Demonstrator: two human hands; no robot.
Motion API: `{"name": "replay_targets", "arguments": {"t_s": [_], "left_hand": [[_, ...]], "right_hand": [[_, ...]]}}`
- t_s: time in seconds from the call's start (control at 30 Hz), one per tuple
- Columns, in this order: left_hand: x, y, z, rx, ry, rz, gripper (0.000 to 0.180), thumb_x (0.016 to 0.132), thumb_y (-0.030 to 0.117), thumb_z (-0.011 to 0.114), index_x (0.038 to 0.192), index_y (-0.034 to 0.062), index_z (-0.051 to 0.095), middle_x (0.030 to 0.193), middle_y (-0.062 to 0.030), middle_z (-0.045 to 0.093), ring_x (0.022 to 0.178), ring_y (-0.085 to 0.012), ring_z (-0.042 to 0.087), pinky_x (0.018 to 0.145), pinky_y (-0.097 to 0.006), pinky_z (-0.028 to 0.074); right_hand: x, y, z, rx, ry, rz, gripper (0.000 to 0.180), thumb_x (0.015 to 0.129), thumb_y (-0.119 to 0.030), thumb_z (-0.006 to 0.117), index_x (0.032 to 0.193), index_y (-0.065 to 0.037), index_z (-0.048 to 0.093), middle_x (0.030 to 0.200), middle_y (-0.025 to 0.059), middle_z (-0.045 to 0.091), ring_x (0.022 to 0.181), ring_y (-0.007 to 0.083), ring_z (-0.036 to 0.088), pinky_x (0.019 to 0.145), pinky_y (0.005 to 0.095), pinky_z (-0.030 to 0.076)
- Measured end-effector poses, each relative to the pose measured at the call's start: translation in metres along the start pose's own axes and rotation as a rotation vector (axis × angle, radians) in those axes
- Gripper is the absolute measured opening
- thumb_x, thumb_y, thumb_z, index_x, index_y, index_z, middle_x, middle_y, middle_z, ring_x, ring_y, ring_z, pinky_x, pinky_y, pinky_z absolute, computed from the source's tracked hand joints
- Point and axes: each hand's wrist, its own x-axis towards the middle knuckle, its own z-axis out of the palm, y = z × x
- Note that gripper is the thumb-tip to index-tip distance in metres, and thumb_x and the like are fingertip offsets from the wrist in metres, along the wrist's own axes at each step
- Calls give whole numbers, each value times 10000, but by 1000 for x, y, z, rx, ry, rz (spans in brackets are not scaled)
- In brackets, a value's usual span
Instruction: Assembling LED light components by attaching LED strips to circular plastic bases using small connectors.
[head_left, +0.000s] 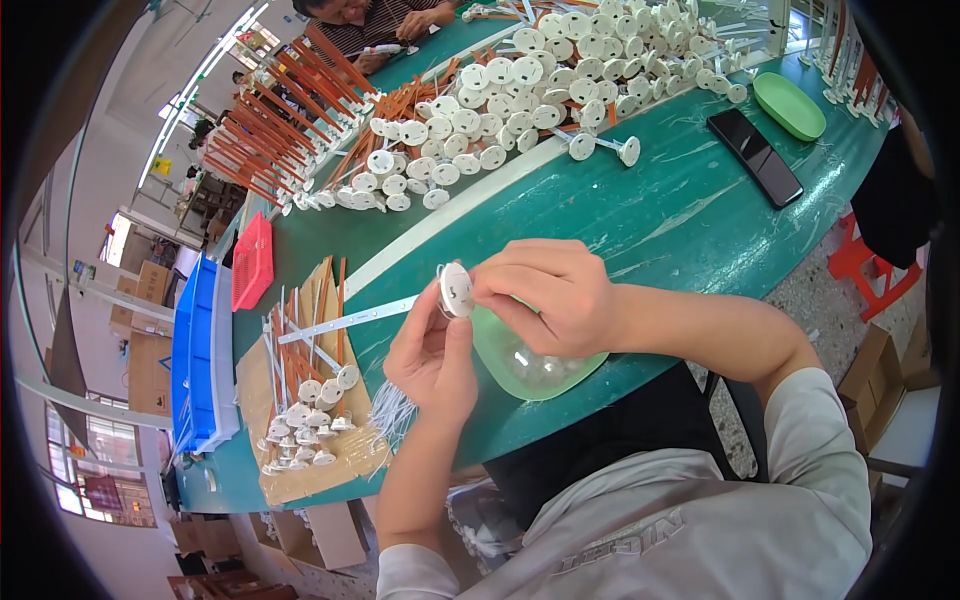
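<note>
My left hand (432,362) grips a white round cap (457,291), its flat face turned to the right. From behind the cap a narrow, pale LED strip (350,320) sticks out to the left, over the table. At the cap's right edge my right hand (553,292) has its fingers pinched together; whatever they hold is hidden. Below that hand lies a light green dish (540,380) with small clear pieces in it. Left of my left wrist, thin white wires (393,412) lie bunched by the table's near edge.
Cardboard (335,465) bears several capped strips (310,415). Beyond a pale divider (450,210) lies a big pile of white caps (520,100). Blue bin (195,350) and red basket (253,262) stand left; phone (755,157) and green dish (790,105) lie right. A person (370,30) works opposite.
</note>
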Motion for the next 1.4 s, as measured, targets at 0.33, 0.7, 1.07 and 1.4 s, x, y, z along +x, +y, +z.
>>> {"name": "replay_targets", "arguments": {"t_s": [0.33,0.7,1.07,1.4], "left_hand": [[-7,-7,4,91,57,-156,370,923,-32,574,1285,-85,522,1267,-248,575,1127,-287,611,941,-398,534],[42,22,-21,217,188,-144,258,841,-27,691,1095,-69,670,954,-143,719,855,-157,685,780,-250,544],[24,104,-247,863,170,-525,306,869,33,669,1148,-88,640,950,-131,703,844,-166,687,759,-266,582],[11,100,-336,1276,-343,-717,330,749,226,747,1005,20,730,702,-115,704,610,-142,647,574,-293,483]], "right_hand": [[-7,1,2,-119,-66,12,155,742,36,684,879,9,618,783,112,648,620,250,625,531,317,493],[-8,13,-3,-104,-143,101,218,736,1,721,942,-23,654,788,96,660,658,223,652,562,312,520],[-10,15,1,-135,-201,37,149,732,-12,722,863,-35,655,746,90,638,653,241,618,555,332,492],[-14,24,5,-121,-235,81,106,737,-29,714,830,-48,665,722,83,647,640,242,627,553,339,501]]}}
